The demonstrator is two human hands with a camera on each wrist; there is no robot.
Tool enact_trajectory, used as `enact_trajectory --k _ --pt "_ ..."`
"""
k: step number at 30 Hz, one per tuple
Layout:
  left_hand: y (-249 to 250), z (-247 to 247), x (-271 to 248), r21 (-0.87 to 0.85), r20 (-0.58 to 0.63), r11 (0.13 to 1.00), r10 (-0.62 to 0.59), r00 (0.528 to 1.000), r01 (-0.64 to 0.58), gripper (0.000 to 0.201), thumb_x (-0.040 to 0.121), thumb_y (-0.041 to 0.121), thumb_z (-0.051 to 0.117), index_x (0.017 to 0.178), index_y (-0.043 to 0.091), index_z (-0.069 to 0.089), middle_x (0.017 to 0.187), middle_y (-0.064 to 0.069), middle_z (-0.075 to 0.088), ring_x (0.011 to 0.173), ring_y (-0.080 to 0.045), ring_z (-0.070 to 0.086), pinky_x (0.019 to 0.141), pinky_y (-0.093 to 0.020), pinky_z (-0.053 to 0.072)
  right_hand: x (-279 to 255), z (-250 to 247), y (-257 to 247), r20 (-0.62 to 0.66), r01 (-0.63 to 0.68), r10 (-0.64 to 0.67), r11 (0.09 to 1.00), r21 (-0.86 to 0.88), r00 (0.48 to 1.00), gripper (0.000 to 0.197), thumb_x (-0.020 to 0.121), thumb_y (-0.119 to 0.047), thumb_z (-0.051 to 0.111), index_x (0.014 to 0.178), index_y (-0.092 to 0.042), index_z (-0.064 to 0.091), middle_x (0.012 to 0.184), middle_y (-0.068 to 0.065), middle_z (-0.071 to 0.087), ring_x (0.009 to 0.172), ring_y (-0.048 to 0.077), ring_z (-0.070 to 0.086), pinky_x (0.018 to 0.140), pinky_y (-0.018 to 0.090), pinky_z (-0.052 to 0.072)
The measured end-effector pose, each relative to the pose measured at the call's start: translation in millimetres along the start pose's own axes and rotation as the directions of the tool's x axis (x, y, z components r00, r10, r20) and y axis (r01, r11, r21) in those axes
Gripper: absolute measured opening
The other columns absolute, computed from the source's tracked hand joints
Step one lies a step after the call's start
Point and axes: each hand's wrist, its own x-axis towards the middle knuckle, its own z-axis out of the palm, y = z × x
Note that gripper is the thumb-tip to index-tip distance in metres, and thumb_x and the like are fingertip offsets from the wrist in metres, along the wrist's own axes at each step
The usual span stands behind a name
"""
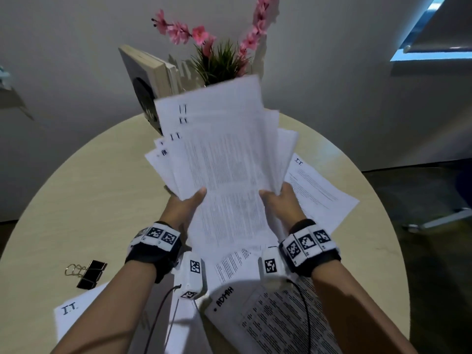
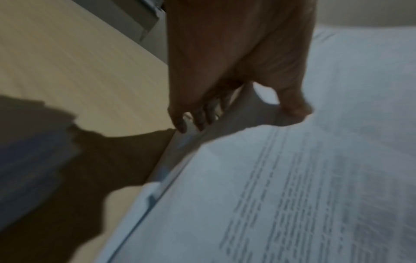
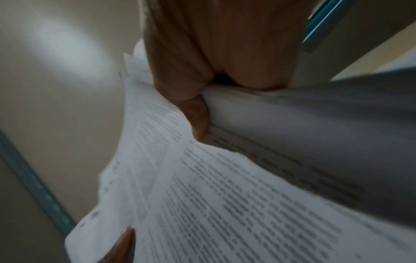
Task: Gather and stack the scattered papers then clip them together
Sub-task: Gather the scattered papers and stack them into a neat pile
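honestly the risky bit is that the bundle of papers (image 1: 224, 159) is lifted off the counter (image 1: 84, 200) all fanned and uneven, with the left hand (image 1: 184, 208) and right hand (image 1: 279, 204) each pinching only a lower side edge, thumb on top and fingers underneath. if either pinch loosens, i'd guess the loose inner sheets slide out onto the pages still on the counter. the binder clip (image 1: 92, 274) is on the counter to the left with both hands busy, so reaching for it before squaring the stack could dump everything.

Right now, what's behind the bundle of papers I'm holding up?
Behind the bundle, a leaning book and a plant with pink flowers show above it. The plant's pot and the book's lower corner are covered.
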Motion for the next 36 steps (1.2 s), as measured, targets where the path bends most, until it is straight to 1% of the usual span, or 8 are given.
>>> enact_trajectory --k 2,5,8,14,22,28,32,36 --pt "26 -6 -16 -0.159 -0.026 0.971 0.176 0.984 -0.178 0.031 0.091 0.001 0.051 0.121 0.008 0.053 0.082 0.014 0.076 0.081 -0.001 0.073 0.055 -0.010 0.054 -9 -11 -22 -0.045 0.111 -0.108 0.991 0.068 0.993 0.024 0.087 -0.004 0.056 0.110 0.001 0.054 0.090 0.007 0.062 0.081 0.018 0.061 0.058 0.008 0.050" --pt "61 -17 -17 -0.134 -0.133 0.907 0.382 0.915 -0.398 0.039 0.085 0.003 0.060 0.123 0.000 0.054 0.111 -0.001 0.067 0.100 -0.009 0.067 0.074 -0.007 0.053 -19 -24 -53 -0.178 0.294 -0.277 0.952 0.083 0.944 0.027 0.080 -0.013 0.069 0.103 -0.004 0.060 0.096 0.009 0.067 0.091 0.021 0.065 0.081 0.028 0.054" --pt "82 -19 -25 -0.133 -0.167 0.828 0.523 0.836 -0.545 0.049 0.076 0.009 0.071 0.121 0.001 0.054 0.109 0.000 0.063 0.082 0.016 0.063 0.076 -0.002 0.049 -34 -37 -73 -0.230 0.433 -0.392 0.886 0.168 0.891 0.022 0.075 -0.009 0.073 0.092 -0.020 0.065 0.082 -0.012 0.072 0.081 0.001 0.068 0.081 0.017 0.053" --pt "82 -22 -39 -0.162 0.133 0.789 0.612 0.780 -0.592 0.066 0.038 0.054 0.085 0.095 0.027 0.066 0.086 0.023 0.074 0.087 0.007 0.068 0.076 -0.010 0.052 -47 -45 -64 -0.147 0.513 -0.492 0.812 0.280 0.858 0.041 0.069 0.005 0.073 0.104 -0.011 0.057 0.091 -0.005 0.070 0.084 0.004 0.068 0.071 0.018 0.055" --pt "47 1 -1 0.054 -0.037 0.892 0.451 0.892 -0.449 0.018 0.080 0.012 0.069 0.083 0.027 0.061 0.087 0.004 0.064 0.082 -0.010 0.063 0.074 -0.025 0.051 -14 -9 4 -0.187 0.122 -0.116 0.992 0.026 0.976 0.036 0.082 -0.008 0.065 0.114 0.006 0.056 0.105 0.009 0.061 0.097 0.022 0.059 0.063 0.015 0.051" --pt "33 10 47 0.176 -0.257 0.974 0.183 0.949 -0.140 0.019 0.088 0.018 0.056 0.070 0.014 0.063 0.076 -0.009 0.062 0.078 -0.020 0.060 0.082 -0.033 0.046 6 -40 32 -0.620 0.018 0.074 0.990 0.141 0.781 0.037 0.092 -0.013 0.049 0.129 -0.007 0.049 0.123 0.011 0.058 0.116 0.027 0.055 0.093 0.033 0.045" --pt "-10 10 61 0.601 -0.281 0.730 -0.189 0.941 0.326 0.057 0.087 0.031 0.057 0.131 -0.003 0.044 0.140 -0.027 0.039 0.128 -0.043 0.039 0.105 -0.044 0.034 9 -65 63 -0.716 -0.348 0.411 0.905 0.244 0.565 0.047 0.094 -0.019 0.048 0.137 -0.002 0.037 0.146 0.021 0.032 0.131 0.040 0.035 0.107 0.045 0.034" --pt "-27 28 62 0.660 -0.345 0.656 -0.168 0.924 0.366 0.064 0.083 0.022 0.063 0.133 -0.002 0.030 0.144 -0.020 0.022 0.132 -0.040 0.025 0.107 -0.047 0.030 22 -64 76 -0.624 -0.539 0.477 0.836 0.104 0.619 0.048 0.095 -0.019 0.042 0.140 -0.006 0.032 0.149 0.020 0.025 0.133 0.040 0.028 0.107 0.045 0.031"
